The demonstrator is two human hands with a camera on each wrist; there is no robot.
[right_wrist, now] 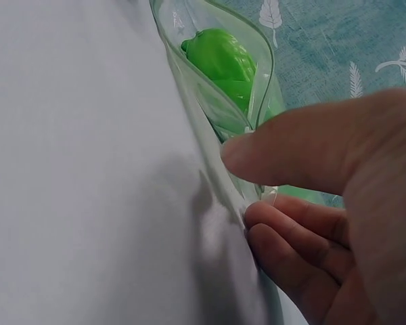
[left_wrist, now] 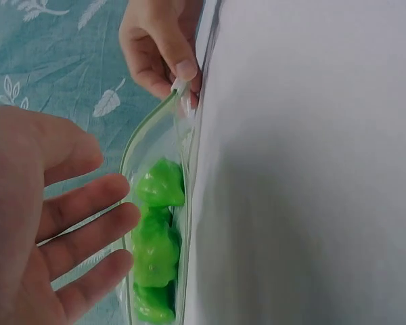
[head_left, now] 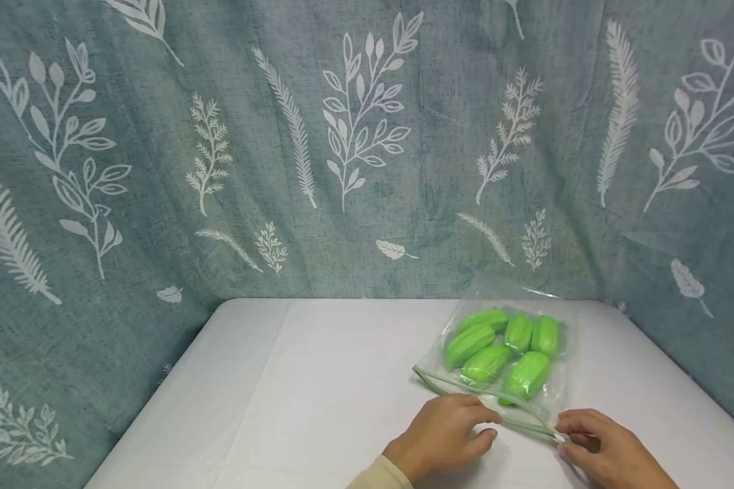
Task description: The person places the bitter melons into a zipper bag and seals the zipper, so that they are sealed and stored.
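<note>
A clear zip bag [head_left: 526,427] with a green-edged mouth lies at the right of the table, holding several glossy, ribbed green vegetable-like pieces [head_left: 527,375]. My right hand [head_left: 612,449] pinches the mouth's right corner at the small white slider [head_left: 559,439]. By the middle of the mouth is my left hand [head_left: 443,435], its fingers loosely bent. The left wrist view shows this left hand [left_wrist: 61,217] with spread fingers beside the bag's edge, gripping nothing. In the right wrist view the mouth gapes, showing a green piece [right_wrist: 220,57] inside.
A white-covered table [head_left: 318,380] extends to the left of the bag. Behind and beside it hangs a blue-green curtain [head_left: 428,170] with white leaf patterns. The bag's far end reaches the table's back edge near the curtain.
</note>
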